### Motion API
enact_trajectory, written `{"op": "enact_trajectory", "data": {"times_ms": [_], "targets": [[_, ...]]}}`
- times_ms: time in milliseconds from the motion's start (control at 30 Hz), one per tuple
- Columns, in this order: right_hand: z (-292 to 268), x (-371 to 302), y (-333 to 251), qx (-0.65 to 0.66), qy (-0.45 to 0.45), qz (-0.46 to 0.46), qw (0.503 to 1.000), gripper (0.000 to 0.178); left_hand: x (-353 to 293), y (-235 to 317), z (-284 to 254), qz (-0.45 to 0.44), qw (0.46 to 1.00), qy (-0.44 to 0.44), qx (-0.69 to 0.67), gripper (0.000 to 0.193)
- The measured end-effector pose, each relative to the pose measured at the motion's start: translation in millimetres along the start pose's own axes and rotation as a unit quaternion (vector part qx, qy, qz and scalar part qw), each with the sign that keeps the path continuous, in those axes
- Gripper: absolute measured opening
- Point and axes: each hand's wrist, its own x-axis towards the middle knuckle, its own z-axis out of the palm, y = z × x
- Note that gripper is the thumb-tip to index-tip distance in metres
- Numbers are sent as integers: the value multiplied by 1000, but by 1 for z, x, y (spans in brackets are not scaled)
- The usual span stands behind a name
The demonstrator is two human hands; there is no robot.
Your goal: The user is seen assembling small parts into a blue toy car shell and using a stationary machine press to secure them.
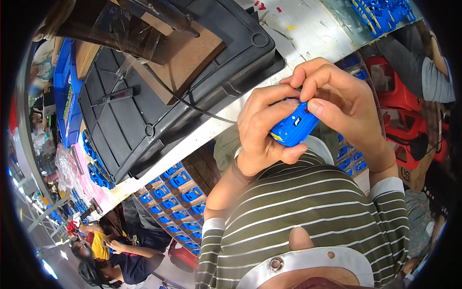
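One blue casing (292, 128), left fingers (270, 114) holding it, right fingers (325, 111) pinched against its end

Rounded blue plastic shell (290, 133), yellow-marked near left, red spot (307, 109) far right, tilted in my left hand (263, 119).

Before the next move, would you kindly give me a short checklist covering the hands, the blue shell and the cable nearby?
1. Blue shell supported: ok, the left hand is wrapped around it.
2. Right hand in position: ok, it is at the shell's upper right end.
3. Small red piece properly seated: cannot tell, the right hand partly hides it.
4. Underside of the shell sound: cannot tell, it faces away from view.
5. Black cable clear of the left hand: cannot tell, it runs out of sight by that hand.
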Motion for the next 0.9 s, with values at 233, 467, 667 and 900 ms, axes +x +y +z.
{"op": "enact_trajectory", "data": {"times_ms": [233, 467, 667, 900], "targets": [[-2, 0, 4, -34, 12, -18, 999, 2, 0, 3, 0, -23, 1000, 13, -3, 56], [-1, -1, 6, 20, -3, -9, 1000, 10, 2, 9, -8, -71, 996, -28, -56, 53], [1, -3, 9, 17, -4, -1, 1000, 10, 1, 13, -10, -79, 995, -36, -46, 49], [4, -4, 17, 32, -14, 4, 999, 12, -3, 13, -12, -89, 994, -32, -56, 45]]}}
